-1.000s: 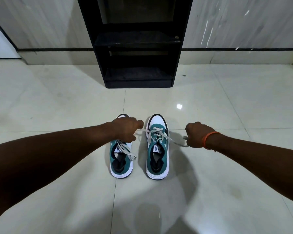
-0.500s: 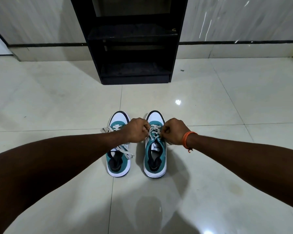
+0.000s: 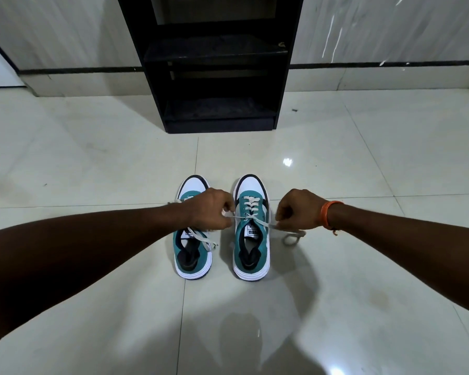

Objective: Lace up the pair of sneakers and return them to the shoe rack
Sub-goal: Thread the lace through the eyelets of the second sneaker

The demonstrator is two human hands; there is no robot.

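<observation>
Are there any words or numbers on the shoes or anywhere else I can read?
"PUMA": on the white tongue label of the right sneaker, seen upside down.
Left sneaker tongue label: half hidden by its lace, too unclear to read.
Shoe rack, floor and wall: no text visible.

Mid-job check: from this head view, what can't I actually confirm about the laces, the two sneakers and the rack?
- Left sneaker: its lacing is largely hidden by the left hand and forearm.
- Right sneaker: whether a knot exists at the crossing is too small to tell.
- Lace ends: buried inside both fists, right hand included.
- Shoe rack: its top is cut off by the frame edge; the shelves are too dark to read.
</observation>
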